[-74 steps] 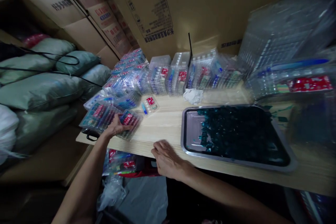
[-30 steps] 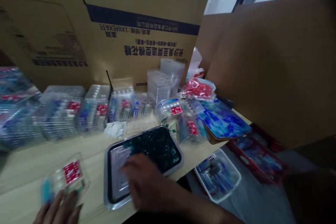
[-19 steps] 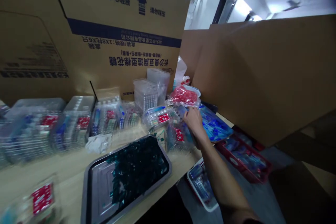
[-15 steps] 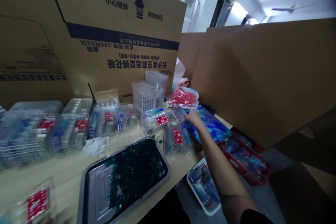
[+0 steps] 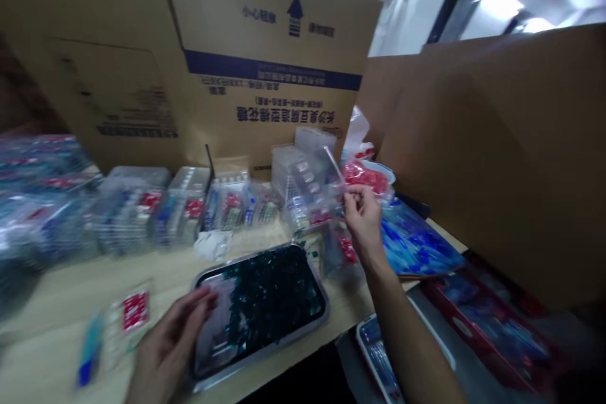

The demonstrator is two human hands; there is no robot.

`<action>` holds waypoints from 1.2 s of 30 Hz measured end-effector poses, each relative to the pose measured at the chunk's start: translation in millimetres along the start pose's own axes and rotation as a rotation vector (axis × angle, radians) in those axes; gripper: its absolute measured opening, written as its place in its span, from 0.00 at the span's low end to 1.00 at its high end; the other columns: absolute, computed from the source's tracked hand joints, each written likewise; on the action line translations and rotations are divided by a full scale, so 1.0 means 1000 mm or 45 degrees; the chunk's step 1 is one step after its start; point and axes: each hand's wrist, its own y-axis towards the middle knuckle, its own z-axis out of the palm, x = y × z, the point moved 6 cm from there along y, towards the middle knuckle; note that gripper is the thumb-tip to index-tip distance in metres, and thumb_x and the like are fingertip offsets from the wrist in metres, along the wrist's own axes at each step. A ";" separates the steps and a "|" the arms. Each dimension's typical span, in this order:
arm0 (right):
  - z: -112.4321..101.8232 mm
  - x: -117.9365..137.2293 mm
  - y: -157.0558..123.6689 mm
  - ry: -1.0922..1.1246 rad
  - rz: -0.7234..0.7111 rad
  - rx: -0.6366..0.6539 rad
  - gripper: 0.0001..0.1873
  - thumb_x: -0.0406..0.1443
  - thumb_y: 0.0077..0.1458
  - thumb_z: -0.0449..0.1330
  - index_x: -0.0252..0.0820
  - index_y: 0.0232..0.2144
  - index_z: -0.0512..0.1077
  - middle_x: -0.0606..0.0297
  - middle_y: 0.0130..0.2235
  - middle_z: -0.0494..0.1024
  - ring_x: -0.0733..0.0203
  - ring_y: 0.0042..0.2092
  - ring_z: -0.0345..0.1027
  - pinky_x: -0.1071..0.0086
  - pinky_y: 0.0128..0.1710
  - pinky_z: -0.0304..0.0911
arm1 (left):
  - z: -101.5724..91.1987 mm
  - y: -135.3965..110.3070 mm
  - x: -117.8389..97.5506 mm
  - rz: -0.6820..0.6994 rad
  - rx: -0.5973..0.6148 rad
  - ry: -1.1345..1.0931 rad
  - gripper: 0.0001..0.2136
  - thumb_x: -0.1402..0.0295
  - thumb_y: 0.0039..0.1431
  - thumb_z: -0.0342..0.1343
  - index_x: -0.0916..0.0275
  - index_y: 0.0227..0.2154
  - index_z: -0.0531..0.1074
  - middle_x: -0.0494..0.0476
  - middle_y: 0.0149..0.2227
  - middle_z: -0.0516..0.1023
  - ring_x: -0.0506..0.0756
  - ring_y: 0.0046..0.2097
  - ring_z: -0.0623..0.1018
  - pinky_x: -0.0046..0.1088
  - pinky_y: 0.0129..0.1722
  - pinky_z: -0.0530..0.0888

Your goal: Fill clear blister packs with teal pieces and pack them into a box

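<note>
My right hand [image 5: 363, 218] pinches the edge of a clear plastic tray [image 5: 316, 180] with moulded hollows, lifted and tilted. Behind and below that tray are filled clear trays with red packets [image 5: 347, 249], partly hidden. My left hand [image 5: 173, 344] is blurred, its fingers loosely bent and apart with nothing in them. It hovers at the left rim of a metal tray [image 5: 258, 348] heaped with dark green glossy pieces [image 5: 272, 293]. Left of it on the table lie a filled clear tray with a red packet [image 5: 136, 310] and a blue-tipped tube-like item [image 5: 89, 350].
Stacks of filled clear trays [image 5: 137, 211] line the back, before a large cardboard box [image 5: 265, 85]. A pile of blue items [image 5: 411, 237] lies on the right, near a bag of red pieces [image 5: 364, 178]. Below the table edge stand a white basket [image 5: 372, 353] and a red crate [image 5: 466, 322].
My right hand has come up and back from the filled trays, now carrying the clear tray. My left hand has come into view at the metal tray. The view has swung left.
</note>
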 end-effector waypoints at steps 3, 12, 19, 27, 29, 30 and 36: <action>0.073 0.015 -0.080 0.472 0.335 0.592 0.14 0.47 0.58 0.56 0.43 0.38 0.67 0.67 0.27 0.74 0.63 0.24 0.62 0.71 0.22 0.58 | 0.045 0.000 -0.019 -0.050 0.075 -0.398 0.32 0.48 0.49 0.67 0.62 0.53 0.72 0.64 0.51 0.80 0.62 0.50 0.80 0.35 0.46 0.78; 0.140 0.070 -0.207 0.014 -0.203 1.141 0.36 0.48 0.65 0.52 0.44 0.70 0.51 0.48 0.70 0.52 0.39 0.70 0.45 0.38 0.65 0.47 | 0.025 -0.011 0.000 0.004 -0.064 -0.538 0.21 0.52 0.58 0.62 0.61 0.47 0.74 0.59 0.47 0.80 0.55 0.46 0.78 0.28 0.45 0.75; 0.155 0.074 -0.220 0.630 0.200 1.387 0.33 0.54 0.68 0.47 0.56 0.70 0.50 0.69 0.72 0.50 0.55 0.72 0.40 0.53 0.72 0.38 | 0.020 -0.022 0.003 -0.215 -0.043 -0.930 0.17 0.61 0.43 0.75 0.62 0.35 0.79 0.51 0.34 0.79 0.47 0.31 0.75 0.19 0.30 0.73; 0.160 0.080 -0.243 0.856 0.332 1.448 0.33 0.56 0.68 0.45 0.60 0.70 0.48 0.76 0.72 0.46 0.59 0.73 0.36 0.55 0.73 0.33 | 0.018 -0.021 0.008 -0.298 -0.153 -1.055 0.19 0.64 0.34 0.78 0.63 0.31 0.80 0.51 0.30 0.79 0.49 0.31 0.77 0.22 0.34 0.73; 0.160 0.082 -0.244 0.859 0.335 1.444 0.32 0.56 0.68 0.44 0.60 0.70 0.49 0.76 0.72 0.46 0.59 0.73 0.36 0.55 0.73 0.32 | 0.017 -0.022 0.008 -0.286 -0.175 -1.051 0.19 0.65 0.34 0.78 0.63 0.31 0.81 0.52 0.31 0.80 0.49 0.32 0.77 0.21 0.36 0.73; 0.160 0.082 -0.243 0.856 0.332 1.430 0.32 0.56 0.68 0.44 0.60 0.70 0.50 0.76 0.72 0.47 0.59 0.73 0.36 0.55 0.73 0.33 | 0.017 -0.023 0.008 -0.277 -0.187 -1.047 0.18 0.65 0.35 0.78 0.63 0.31 0.81 0.52 0.31 0.80 0.49 0.32 0.77 0.21 0.37 0.73; 0.162 0.080 -0.244 0.852 0.315 1.427 0.31 0.54 0.70 0.43 0.58 0.70 0.51 0.74 0.72 0.49 0.59 0.73 0.38 0.57 0.73 0.34 | 0.019 -0.021 0.008 -0.266 -0.185 -1.029 0.19 0.64 0.36 0.78 0.64 0.32 0.82 0.54 0.33 0.81 0.50 0.35 0.78 0.22 0.40 0.73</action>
